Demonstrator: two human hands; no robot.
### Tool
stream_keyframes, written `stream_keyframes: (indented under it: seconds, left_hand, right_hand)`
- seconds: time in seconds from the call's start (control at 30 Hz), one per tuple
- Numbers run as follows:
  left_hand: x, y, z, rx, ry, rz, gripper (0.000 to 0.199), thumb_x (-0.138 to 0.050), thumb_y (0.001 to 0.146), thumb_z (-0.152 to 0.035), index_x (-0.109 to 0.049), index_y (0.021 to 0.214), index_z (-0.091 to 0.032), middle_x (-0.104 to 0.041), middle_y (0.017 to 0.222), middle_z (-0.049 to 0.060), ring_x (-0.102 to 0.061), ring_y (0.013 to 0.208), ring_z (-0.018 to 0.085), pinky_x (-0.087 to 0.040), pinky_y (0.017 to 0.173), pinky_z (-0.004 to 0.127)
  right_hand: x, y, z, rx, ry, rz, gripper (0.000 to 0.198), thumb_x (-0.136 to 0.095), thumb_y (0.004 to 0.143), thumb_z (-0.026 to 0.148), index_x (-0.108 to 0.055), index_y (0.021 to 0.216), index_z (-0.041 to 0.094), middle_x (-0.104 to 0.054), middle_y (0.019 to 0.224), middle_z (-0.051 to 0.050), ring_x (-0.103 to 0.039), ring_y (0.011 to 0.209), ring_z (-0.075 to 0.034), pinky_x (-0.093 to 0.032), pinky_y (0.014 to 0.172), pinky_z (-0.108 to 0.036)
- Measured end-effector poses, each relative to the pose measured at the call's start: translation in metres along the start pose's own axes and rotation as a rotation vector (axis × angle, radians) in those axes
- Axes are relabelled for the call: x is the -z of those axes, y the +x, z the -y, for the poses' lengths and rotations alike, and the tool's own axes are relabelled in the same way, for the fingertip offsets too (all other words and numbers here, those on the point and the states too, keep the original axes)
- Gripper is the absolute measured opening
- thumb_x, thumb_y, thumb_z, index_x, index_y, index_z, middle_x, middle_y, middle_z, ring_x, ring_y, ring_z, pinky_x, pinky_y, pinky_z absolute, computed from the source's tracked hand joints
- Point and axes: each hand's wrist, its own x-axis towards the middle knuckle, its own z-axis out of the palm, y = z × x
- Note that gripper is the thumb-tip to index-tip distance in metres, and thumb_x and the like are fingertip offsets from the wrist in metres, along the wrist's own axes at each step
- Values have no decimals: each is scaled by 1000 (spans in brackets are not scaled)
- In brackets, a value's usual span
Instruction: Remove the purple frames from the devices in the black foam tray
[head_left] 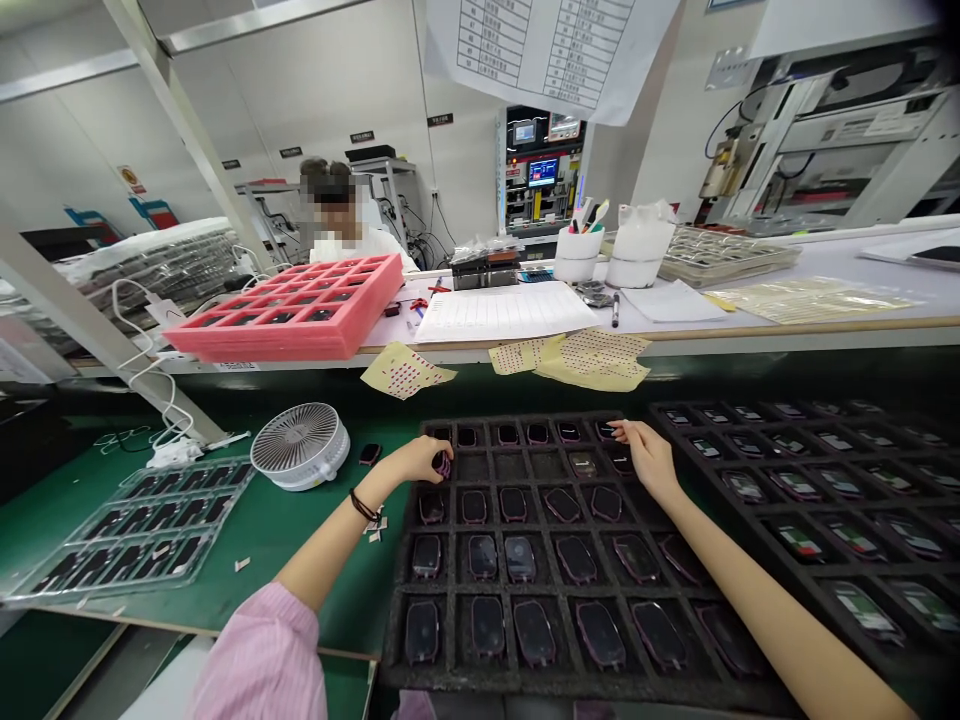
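Observation:
A black foam tray (450, 590) with many square cells lies in front of me, most cells holding a purple-rimmed watch body (482, 555). My left hand (416, 462) is at the tray's far left corner, fingers closed on one purple watch body (442, 464). My right hand (646, 452) rests over the far row, fingertips pointing left onto a cell near the top edge, holding nothing that I can see.
A second black tray (817, 480) of watch bodies lies on the right. A clear plastic tray (127, 530) and a small white fan (300, 445) sit on the green mat to the left. A pink foam tray (292, 310) and papers are on the raised shelf; another person sits behind it.

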Motion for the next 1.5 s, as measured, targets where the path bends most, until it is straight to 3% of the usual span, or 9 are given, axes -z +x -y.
stream_keyframes:
  seconds: [0.13, 0.27, 0.4, 0.53, 0.73, 0.93, 1.17, 1.33, 1.5]
  left_hand:
    - [-3, 4, -1, 43, 29, -20, 51, -68, 58, -9, -60, 107, -16, -69, 99, 10, -65, 87, 28, -46, 67, 27]
    - [4, -9, -3, 53, -3, -103, 51, -72, 62, -18, -56, 110, -18, -69, 94, 7, -65, 87, 27, -47, 71, 29]
    - [8, -35, -25, 52, -70, -234, 61, -69, 69, -25, -43, 124, -20, -65, 109, 8, -62, 100, 25, -46, 81, 29]
    - [-4, -59, -59, 37, -157, -363, 60, -65, 70, -17, -42, 125, -16, -65, 104, 12, -63, 95, 28, -48, 75, 32]
    - [-22, -81, -69, 94, -375, -493, 56, -70, 63, -8, -53, 115, -18, -66, 100, 12, -61, 97, 29, -46, 81, 34]
    - [-13, -97, -45, 147, -893, -548, 59, -79, 58, -24, -54, 112, -18, -65, 99, 6, -62, 92, 24, -47, 84, 35]
    - [-42, -93, -45, 141, -2048, -455, 41, -75, 63, -23, -62, 100, -15, -67, 98, 6, -64, 94, 20, -47, 94, 40]
    - [-52, -90, -61, 204, -2264, -428, 19, -67, 71, -13, -64, 90, -13, -69, 91, 5, -65, 87, 17, -47, 97, 40]
    - [-55, -90, -69, 171, -2312, -359, 22, -68, 68, -9, -64, 89, -12, -70, 92, 6, -66, 87, 19, -45, 100, 43]
  right_hand:
    - [-8, -9, 24, 80, -24, 113, 43, -42, 87, 53, -68, 85, 19, -64, 81, -9, -61, 78, -25, -46, 79, -40]
    - [-42, -24, 58, 120, 34, 287, 34, -48, 86, 48, -68, 92, 22, -67, 89, -8, -63, 84, -24, -49, 81, -39]
    - [-93, -50, 105, -170, 406, 620, 43, -61, 77, 47, -58, 112, 22, -65, 97, -7, -64, 89, -22, -51, 86, -42]
    - [-134, -82, 156, -459, 708, 945, 49, -61, 80, 40, -47, 126, 28, -62, 109, -4, -65, 88, -18, -54, 85, -40]
    - [-164, -112, 180, -489, 803, 836, 27, -55, 84, 34, -55, 110, 30, -60, 115, -2, -60, 100, -21, -58, 71, -32]
    - [-154, -109, 168, -213, 715, 770, 33, -51, 88, 39, -55, 118, 27, -62, 106, -5, -64, 89, -19, -56, 77, -36]
    - [-125, -105, 174, 524, 343, 533, 35, -58, 88, 26, -59, 122, 30, -60, 124, -5, -54, 118, -24, -42, 104, -46]
    - [-123, -99, 179, 705, 314, 492, 37, -54, 90, 21, -57, 126, 32, -62, 126, -2, -55, 121, -23, -37, 108, -53]
    - [-118, -92, 181, 754, 353, 465, 39, -51, 91, 16, -58, 125, 33, -67, 118, -1, -57, 118, -24, -39, 105, -56]
